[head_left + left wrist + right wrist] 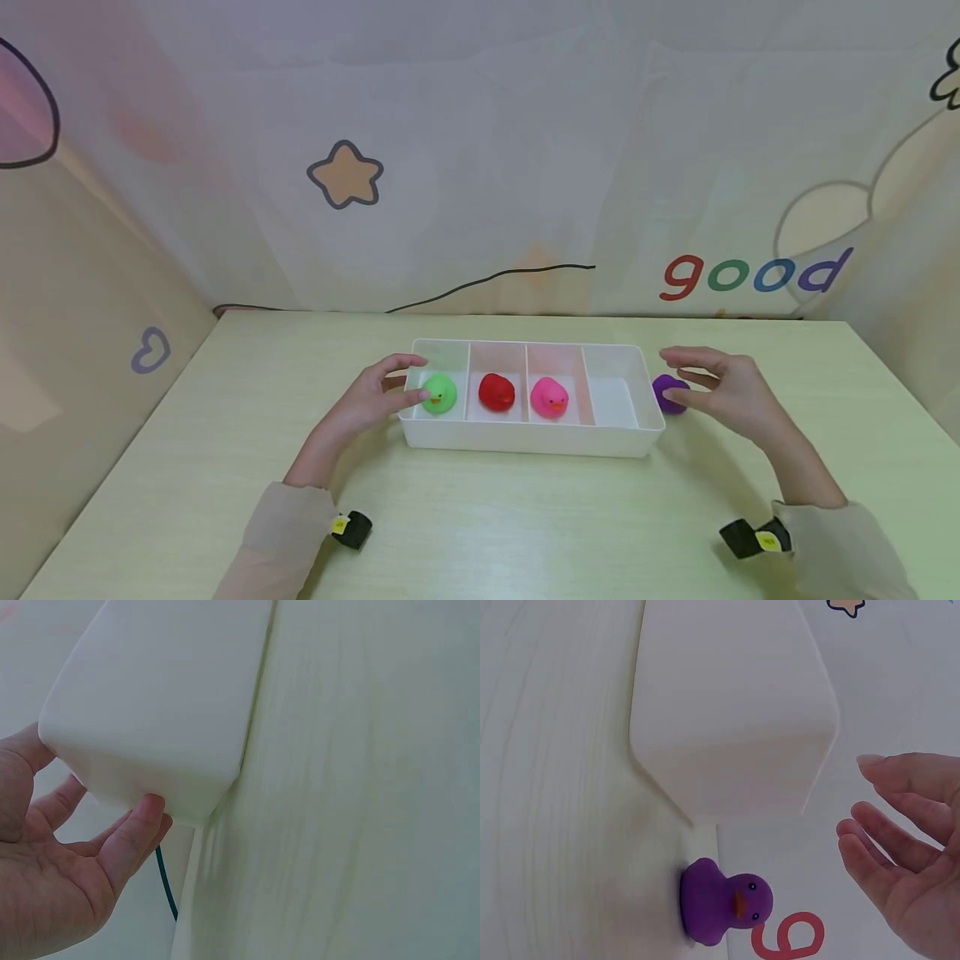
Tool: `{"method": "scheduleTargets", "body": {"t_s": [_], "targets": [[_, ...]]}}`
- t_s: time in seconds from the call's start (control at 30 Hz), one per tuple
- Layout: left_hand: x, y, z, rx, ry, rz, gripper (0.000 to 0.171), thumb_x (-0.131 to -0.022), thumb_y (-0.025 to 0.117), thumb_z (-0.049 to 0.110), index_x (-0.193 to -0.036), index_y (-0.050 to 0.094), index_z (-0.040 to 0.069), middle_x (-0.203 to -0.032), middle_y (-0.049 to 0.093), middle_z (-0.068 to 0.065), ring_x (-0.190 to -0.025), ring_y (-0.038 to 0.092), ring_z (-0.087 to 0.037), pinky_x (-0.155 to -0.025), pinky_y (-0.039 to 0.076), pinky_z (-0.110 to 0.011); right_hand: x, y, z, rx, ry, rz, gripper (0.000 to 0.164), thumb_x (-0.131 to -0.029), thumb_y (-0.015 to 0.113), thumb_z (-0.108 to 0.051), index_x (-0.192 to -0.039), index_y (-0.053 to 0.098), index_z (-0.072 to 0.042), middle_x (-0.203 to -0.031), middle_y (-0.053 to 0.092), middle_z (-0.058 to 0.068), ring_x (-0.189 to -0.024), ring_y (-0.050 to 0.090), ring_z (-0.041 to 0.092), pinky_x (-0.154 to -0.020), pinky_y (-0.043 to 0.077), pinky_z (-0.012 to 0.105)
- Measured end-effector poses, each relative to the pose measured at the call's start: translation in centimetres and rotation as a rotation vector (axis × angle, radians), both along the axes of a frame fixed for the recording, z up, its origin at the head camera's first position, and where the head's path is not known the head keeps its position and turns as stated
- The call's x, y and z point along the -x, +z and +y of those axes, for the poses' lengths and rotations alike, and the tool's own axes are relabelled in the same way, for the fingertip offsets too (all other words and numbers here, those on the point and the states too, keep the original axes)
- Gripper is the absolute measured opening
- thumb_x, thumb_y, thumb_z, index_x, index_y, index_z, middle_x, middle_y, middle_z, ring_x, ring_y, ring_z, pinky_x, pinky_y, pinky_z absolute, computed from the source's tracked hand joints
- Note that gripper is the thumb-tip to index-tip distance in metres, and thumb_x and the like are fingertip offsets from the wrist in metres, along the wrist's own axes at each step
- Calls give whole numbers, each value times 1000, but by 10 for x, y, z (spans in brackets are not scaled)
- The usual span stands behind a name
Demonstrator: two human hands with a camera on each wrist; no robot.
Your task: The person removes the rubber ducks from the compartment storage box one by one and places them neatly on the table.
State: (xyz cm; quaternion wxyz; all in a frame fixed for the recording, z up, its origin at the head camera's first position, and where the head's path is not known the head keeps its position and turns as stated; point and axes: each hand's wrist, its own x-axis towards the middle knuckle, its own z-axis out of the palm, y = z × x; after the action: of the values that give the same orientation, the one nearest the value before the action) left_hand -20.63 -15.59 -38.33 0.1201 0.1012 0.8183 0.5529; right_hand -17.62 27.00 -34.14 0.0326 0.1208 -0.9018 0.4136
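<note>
A white four-compartment box (pixel 525 440) sits on the table. From the left, a green rubber duck (pixel 441 393), a red rounded toy (pixel 497 392) and a pink rubber duck (pixel 550 398) occupy separate compartments; the rightmost holds nothing. My left hand (pixel 372 392) grips the box's left end, its thumb at the top rim and fingertips (pixel 152 802) against the end wall. Off the right end, my right hand (pixel 723 392) hovers with fingers spread loosely, holding nothing. A purple rubber duck (pixel 718 901) stands on the table beside that end, apart from the hand and partly hidden by it in the head view.
The pale wooden table (pixel 517 525) meets a printed cloth backdrop (pixel 480 167) behind the box. Similar cloth rises along both sides. Black wrist devices (pixel 352 530) sit at the cuffs of both sleeves.
</note>
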Motion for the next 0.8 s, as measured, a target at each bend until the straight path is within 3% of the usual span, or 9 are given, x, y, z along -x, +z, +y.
{"method": "scheduleTargets", "body": {"t_s": [0.3, 0.63, 0.8], "targets": [[1, -1, -1, -5, -8, 7, 47, -83, 67, 19, -126, 49, 11, -138, 37, -10, -126, 36, -39, -95, 39, -50, -1, 4, -25, 72, 65, -1, 47, -76, 70, 2, -120, 54, 7, -124, 50, 23, -108, 53, 39, -79, 48, 22], [0, 0, -1, -7, -6, -2, 47, -83, 67, 20, -126, 49, 12, -137, 37, -9, -125, 38, -37, -94, 40, -48, 2, 6, -50, 91, 127, 6, 47, -76, 70, 1, -120, 55, 6, -122, 53, 22, -107, 54, 36, -84, 46, 40], [0, 0, -1, -2, -7, -3, 48, -83, 67, 20, -127, 48, 12, -138, 36, -8, -125, 37, -37, -94, 40, -49, 4, 5, -62, 112, 160, 3, 47, -74, 70, 5, -119, 55, 7, -121, 54, 22, -107, 55, 37, -85, 45, 42]]}}
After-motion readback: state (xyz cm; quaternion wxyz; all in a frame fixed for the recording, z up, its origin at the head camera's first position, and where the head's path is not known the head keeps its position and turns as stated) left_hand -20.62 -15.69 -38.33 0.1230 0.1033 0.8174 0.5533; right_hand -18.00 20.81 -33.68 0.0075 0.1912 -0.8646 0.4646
